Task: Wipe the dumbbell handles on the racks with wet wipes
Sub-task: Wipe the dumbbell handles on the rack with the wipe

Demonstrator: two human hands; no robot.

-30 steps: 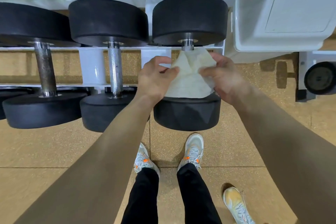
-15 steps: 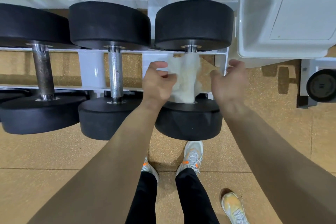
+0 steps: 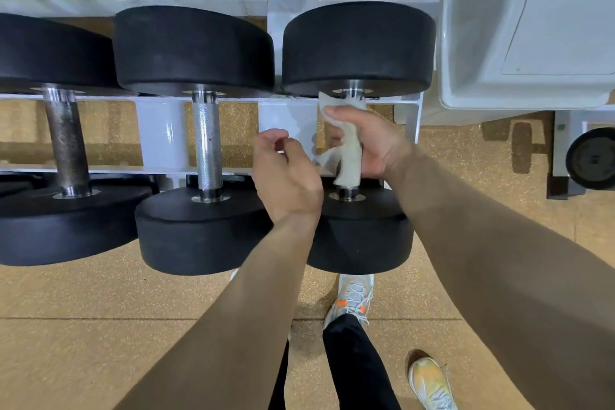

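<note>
Three black dumbbells lie across a white rack (image 3: 159, 136). On the rightmost dumbbell (image 3: 357, 46) a white wet wipe (image 3: 347, 160) is wrapped round the handle, and my right hand (image 3: 369, 140) grips the handle through it, so most of the bar is hidden. My left hand (image 3: 284, 173) hovers just left of that handle, fingers loosely curled, holding nothing. The middle dumbbell's knurled handle (image 3: 207, 143) and the left dumbbell's darker handle (image 3: 65, 143) are bare.
A white lidded bin (image 3: 529, 36) stands to the right of the rack. A small black weight (image 3: 592, 158) sits on a low stand at the far right. My shoes (image 3: 352, 298) and another person's shoe (image 3: 429, 379) are on the tan floor.
Both hands spread the wipe over the right handle. Then my left hand let go and drew back, and my right hand closed round the handle with the wipe wrapped on it.
</note>
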